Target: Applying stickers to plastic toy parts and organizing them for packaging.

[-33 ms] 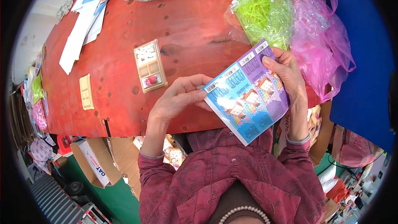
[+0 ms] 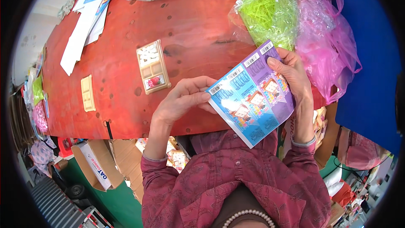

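Red paint covered the big desk [image 2: 114, 21], and dark round spots dotted its top. Green floor [image 2: 122, 204] showed below, with an open brown box [image 2: 113, 164] on it. Someone in a dark red shirt [image 2: 240, 173] was at the near edge, both arms bent. The left hand [image 2: 190, 95] pinched the left corner of a shiny sheet [image 2: 257, 101], with its thumb on top and fingers curled under. The right hand [image 2: 293, 69] gripped the top right corner, its thumb on the front too. So the sheet was between the two hands, to the right of the left one and to the left of the right one. It was tilted, and its bottom corner was in front of the shirt. Blue and purple stripes ran across it, with little pictures and bar codes. Left of the left hand, a tan tray [image 2: 154, 67] lay on the desk with white bits and something red in it. Farther left was a smaller tan tray [image 2: 87, 93]. White papers [image 2: 84, 29] lay in the far left corner. Beyond the right hand were a clear bag of green shreds [image 2: 270, 12] and a pink bag [image 2: 325, 55], just beside each other.
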A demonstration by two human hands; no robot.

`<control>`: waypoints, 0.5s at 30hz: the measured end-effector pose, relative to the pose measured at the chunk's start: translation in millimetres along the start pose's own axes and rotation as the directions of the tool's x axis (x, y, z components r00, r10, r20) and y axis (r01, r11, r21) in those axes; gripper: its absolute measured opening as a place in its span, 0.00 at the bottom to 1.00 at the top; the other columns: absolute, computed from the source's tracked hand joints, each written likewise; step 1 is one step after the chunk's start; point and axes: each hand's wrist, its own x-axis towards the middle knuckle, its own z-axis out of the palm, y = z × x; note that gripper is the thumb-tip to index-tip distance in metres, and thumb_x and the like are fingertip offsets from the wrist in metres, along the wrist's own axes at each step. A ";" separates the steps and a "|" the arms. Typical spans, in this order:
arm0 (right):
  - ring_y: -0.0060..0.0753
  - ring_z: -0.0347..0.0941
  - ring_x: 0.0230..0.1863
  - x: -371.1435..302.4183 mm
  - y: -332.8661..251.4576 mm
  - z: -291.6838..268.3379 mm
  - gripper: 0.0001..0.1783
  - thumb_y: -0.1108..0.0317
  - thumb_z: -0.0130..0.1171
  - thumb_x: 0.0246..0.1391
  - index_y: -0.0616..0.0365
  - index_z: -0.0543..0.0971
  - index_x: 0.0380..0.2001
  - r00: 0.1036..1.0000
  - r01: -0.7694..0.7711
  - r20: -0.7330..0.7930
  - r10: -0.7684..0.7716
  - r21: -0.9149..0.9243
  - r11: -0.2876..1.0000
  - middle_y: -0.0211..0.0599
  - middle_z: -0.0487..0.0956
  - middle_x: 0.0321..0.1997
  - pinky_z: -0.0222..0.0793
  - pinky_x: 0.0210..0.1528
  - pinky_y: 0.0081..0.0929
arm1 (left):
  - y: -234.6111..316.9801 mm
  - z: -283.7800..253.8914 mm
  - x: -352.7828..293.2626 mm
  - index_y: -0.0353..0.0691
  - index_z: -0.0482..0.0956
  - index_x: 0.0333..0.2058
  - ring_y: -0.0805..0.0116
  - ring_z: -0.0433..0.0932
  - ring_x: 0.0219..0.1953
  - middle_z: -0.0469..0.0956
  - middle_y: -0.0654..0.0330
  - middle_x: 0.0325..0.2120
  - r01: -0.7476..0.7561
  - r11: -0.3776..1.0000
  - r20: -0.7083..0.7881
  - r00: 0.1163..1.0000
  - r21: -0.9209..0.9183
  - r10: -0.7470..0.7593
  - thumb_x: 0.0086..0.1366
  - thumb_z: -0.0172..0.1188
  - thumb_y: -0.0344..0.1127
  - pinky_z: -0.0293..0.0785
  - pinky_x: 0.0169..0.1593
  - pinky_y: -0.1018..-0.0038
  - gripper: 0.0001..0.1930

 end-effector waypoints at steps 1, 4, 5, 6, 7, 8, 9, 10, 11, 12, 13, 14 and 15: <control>0.20 0.75 0.29 -0.8 -0.9 0.4 0.12 0.71 0.60 0.49 0.66 0.77 0.37 1.000 0.007 0.003 -0.007 0.001 1.000 0.35 0.80 0.32 0.72 0.32 0.18 | -2.4 -0.4 -1.6 0.27 0.70 0.40 0.66 0.79 0.33 0.77 0.52 0.33 -0.006 0.999 0.005 1.000 -0.041 0.007 0.61 0.52 0.32 0.79 0.36 0.74 0.13; 0.22 0.76 0.27 -1.1 -0.5 -4.3 0.13 0.71 0.59 0.49 0.67 0.75 0.37 0.999 0.041 -0.018 -0.041 -0.045 0.998 0.38 0.80 0.31 0.73 0.30 0.18 | -4.9 -4.0 -3.0 0.28 0.70 0.41 0.68 0.79 0.33 0.77 0.53 0.33 0.033 0.999 -0.024 0.999 0.030 -0.032 0.62 0.51 0.33 0.78 0.35 0.76 0.13; 0.22 0.76 0.27 -2.7 -2.0 -4.9 0.13 0.71 0.59 0.49 0.67 0.75 0.37 0.999 0.042 -0.018 -0.043 -0.047 0.998 0.38 0.80 0.31 0.73 0.30 0.18 | -5.6 -3.7 -2.4 0.28 0.70 0.41 0.68 0.79 0.33 0.77 0.53 0.33 0.031 0.999 -0.022 0.999 0.030 -0.030 0.62 0.51 0.33 0.78 0.35 0.76 0.13; 0.22 0.76 0.28 -3.7 -4.0 -4.8 0.13 0.71 0.59 0.49 0.66 0.75 0.38 0.999 0.042 -0.023 -0.044 -0.059 0.997 0.38 0.80 0.32 0.73 0.31 0.17 | -6.7 -2.7 -1.3 0.28 0.70 0.41 0.69 0.79 0.32 0.77 0.53 0.32 0.018 0.999 -0.058 0.998 0.032 -0.017 0.62 0.51 0.32 0.78 0.33 0.77 0.13; 0.21 0.76 0.29 -4.5 -5.2 -4.3 0.14 0.71 0.60 0.49 0.66 0.75 0.38 0.999 0.043 -0.030 -0.045 -0.072 0.996 0.38 0.80 0.33 0.72 0.31 0.17 | -8.2 -1.2 -0.3 0.28 0.71 0.40 0.69 0.79 0.30 0.77 0.52 0.31 0.006 0.999 -0.092 0.996 0.035 -0.003 0.62 0.51 0.31 0.78 0.32 0.78 0.12; 0.21 0.76 0.29 -4.1 -4.8 -3.8 0.14 0.71 0.60 0.49 0.66 0.75 0.38 0.998 0.044 -0.030 -0.046 -0.075 0.996 0.38 0.80 0.33 0.72 0.31 0.17 | -10.4 0.4 0.8 0.28 0.71 0.40 0.69 0.79 0.30 0.77 0.52 0.31 0.004 0.999 -0.091 0.996 0.034 -0.001 0.62 0.51 0.31 0.78 0.32 0.78 0.12; 0.24 0.76 0.31 -2.6 -3.8 -2.7 0.15 0.70 0.60 0.48 0.66 0.75 0.39 0.974 0.113 -0.138 -0.178 -0.387 0.915 0.38 0.79 0.33 0.71 0.34 0.20 | -13.1 2.3 2.0 0.28 0.71 0.40 0.69 0.79 0.29 0.77 0.52 0.31 -0.046 0.999 -0.125 0.991 0.006 0.046 0.62 0.50 0.31 0.78 0.32 0.78 0.12; 0.26 0.76 0.33 -1.6 -3.9 0.4 0.16 0.70 0.61 0.47 0.66 0.75 0.39 0.922 0.125 -0.196 -0.333 -0.663 0.738 0.38 0.79 0.34 0.71 0.36 0.22 | -15.6 4.3 3.5 0.28 0.71 0.40 0.69 0.79 0.28 0.78 0.52 0.31 -0.095 0.995 -0.159 0.983 -0.020 0.091 0.62 0.50 0.31 0.78 0.31 0.79 0.11; 0.35 0.73 0.38 -3.8 0.0 9.4 0.18 0.70 0.61 0.45 0.66 0.74 0.41 0.703 0.192 -0.040 -0.710 -0.951 0.243 0.41 0.77 0.36 0.67 0.42 0.29 | -18.0 6.8 4.7 0.28 0.71 0.40 0.69 0.79 0.28 0.78 0.52 0.31 -0.096 0.995 -0.160 0.983 -0.019 0.092 0.62 0.50 0.31 0.78 0.31 0.79 0.11; 0.39 0.71 0.40 -10.1 -3.7 25.6 0.19 0.70 0.62 0.43 0.66 0.74 0.40 0.665 0.165 0.028 -0.747 -0.980 0.110 0.42 0.76 0.37 0.66 0.44 0.31 | -21.0 8.7 6.2 0.28 0.71 0.40 0.70 0.79 0.29 0.77 0.53 0.31 -0.128 0.991 -0.166 0.979 -0.026 0.122 0.62 0.49 0.30 0.78 0.32 0.78 0.11; 0.44 0.69 0.41 -18.7 -6.9 40.8 0.19 0.70 0.62 0.41 0.66 0.74 0.39 0.626 0.131 0.102 -0.773 -0.991 -0.025 0.43 0.75 0.37 0.64 0.45 0.34 | -23.1 10.8 7.2 0.28 0.71 0.41 0.70 0.79 0.31 0.77 0.53 0.32 -0.161 0.986 -0.171 0.973 -0.032 0.153 0.63 0.49 0.30 0.79 0.34 0.77 0.12; 0.44 0.69 0.42 -26.4 -2.6 49.1 0.19 0.69 0.63 0.40 0.65 0.75 0.38 0.690 0.286 0.164 -0.705 -0.956 0.058 0.43 0.74 0.38 0.64 0.45 0.34 | -23.6 13.3 7.7 0.28 0.71 0.41 0.70 0.79 0.31 0.77 0.53 0.32 -0.161 0.986 -0.172 0.973 -0.034 0.153 0.63 0.49 0.30 0.79 0.34 0.77 0.12; 0.44 0.68 0.42 -34.3 2.2 56.6 0.19 0.69 0.64 0.39 0.64 0.75 0.38 0.736 0.420 0.236 -0.634 -0.894 0.155 0.42 0.73 0.39 0.64 0.45 0.34 | -23.4 16.4 7.9 0.27 0.70 0.42 0.70 0.78 0.32 0.77 0.53 0.33 -0.176 0.983 -0.143 0.975 -0.048 0.167 0.63 0.48 0.30 0.78 0.36 0.77 0.12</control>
